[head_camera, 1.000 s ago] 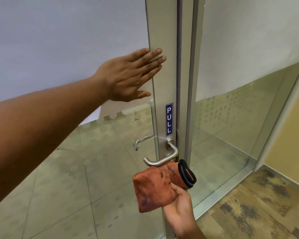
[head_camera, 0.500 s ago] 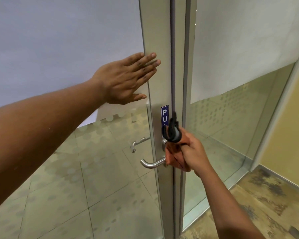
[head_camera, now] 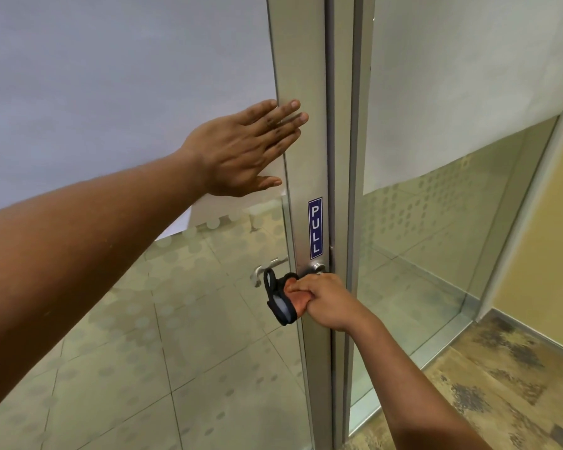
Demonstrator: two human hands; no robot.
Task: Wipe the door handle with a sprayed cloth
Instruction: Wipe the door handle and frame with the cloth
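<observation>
My right hand (head_camera: 327, 300) grips an orange-red cloth (head_camera: 295, 298) with a black loop strap (head_camera: 275, 297), wrapped around the metal door handle. Only the handle's round base (head_camera: 316, 266) shows above my fingers; the lever itself is hidden under cloth and hand. My left hand (head_camera: 244, 151) lies flat with straight fingers on the glass door and the edge of its aluminium frame (head_camera: 301, 177), well above the handle. A blue PULL sticker (head_camera: 315, 228) sits on the frame just above the handle.
A second handle (head_camera: 265, 269) shows through the glass on the door's far side. To the right stand a fixed glass panel (head_camera: 436, 254) with frosted film, a yellow wall (head_camera: 546, 254) and mottled carpet (head_camera: 488, 394). Tiled floor lies behind the door.
My right hand rose with the cloth from below the handle, closed around it near the base, then slid left along the lever. My left hand stayed flat on the door.
</observation>
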